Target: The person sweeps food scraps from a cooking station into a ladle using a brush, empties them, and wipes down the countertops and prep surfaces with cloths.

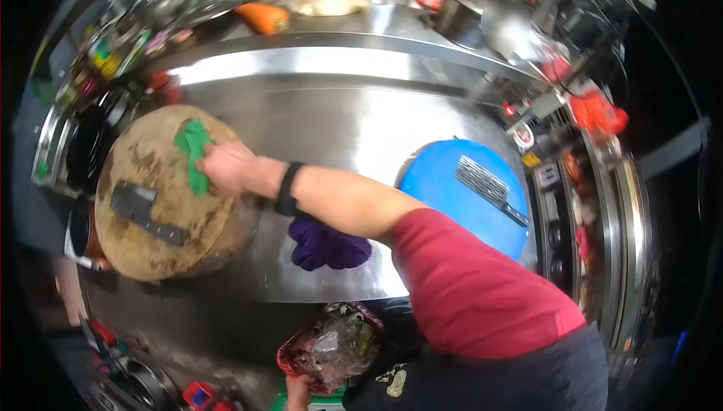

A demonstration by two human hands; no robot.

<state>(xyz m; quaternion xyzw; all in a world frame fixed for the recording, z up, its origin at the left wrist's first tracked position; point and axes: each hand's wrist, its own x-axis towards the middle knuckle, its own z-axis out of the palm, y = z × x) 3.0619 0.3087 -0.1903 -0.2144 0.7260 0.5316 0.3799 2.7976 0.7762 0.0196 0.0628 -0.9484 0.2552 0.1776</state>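
Note:
My right hand (226, 168) reaches left across the steel counter and presses a green cloth (195, 151) onto a round wooden chopping block (162, 242). A black band sits on that wrist and the sleeve is red. A cleaver (143, 211) lies flat on the block, just below and left of the hand. My left hand (297, 394) is low at the frame's bottom edge, against a red basket (290, 362) that holds a clear plastic bag of greens (339, 343). Its fingers are mostly hidden.
A purple cloth (327, 245) lies crumpled on the steel counter (324, 125) under my forearm. To the right is a round blue board (444, 193) with a second cleaver (489, 187) on it. Bottles, an orange container (263, 17) and pots crowd the back shelf.

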